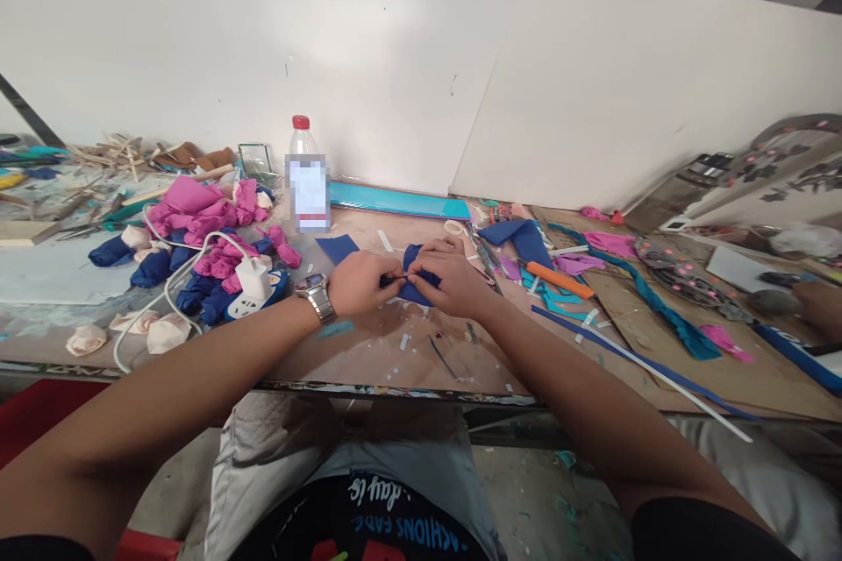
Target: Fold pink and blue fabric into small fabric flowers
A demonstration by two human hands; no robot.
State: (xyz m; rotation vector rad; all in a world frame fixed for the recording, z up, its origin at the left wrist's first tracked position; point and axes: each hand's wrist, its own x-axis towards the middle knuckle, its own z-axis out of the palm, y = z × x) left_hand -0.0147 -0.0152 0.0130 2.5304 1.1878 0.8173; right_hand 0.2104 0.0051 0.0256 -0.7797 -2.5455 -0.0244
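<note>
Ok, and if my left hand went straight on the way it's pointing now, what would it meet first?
Your left hand would first meet the blue material at its fingertips, then probably your right hand, just beyond; exact depth is unclear.

A worktable [368, 359] with a scuffed brown top stands against white panels [263, 35]. On its left is a heap of pink, blue and cream cloth bundles [197, 219]; behind, a red-capped bottle [307, 180] stands upright; on its right lies a cardboard sheet [724, 377].
</note>
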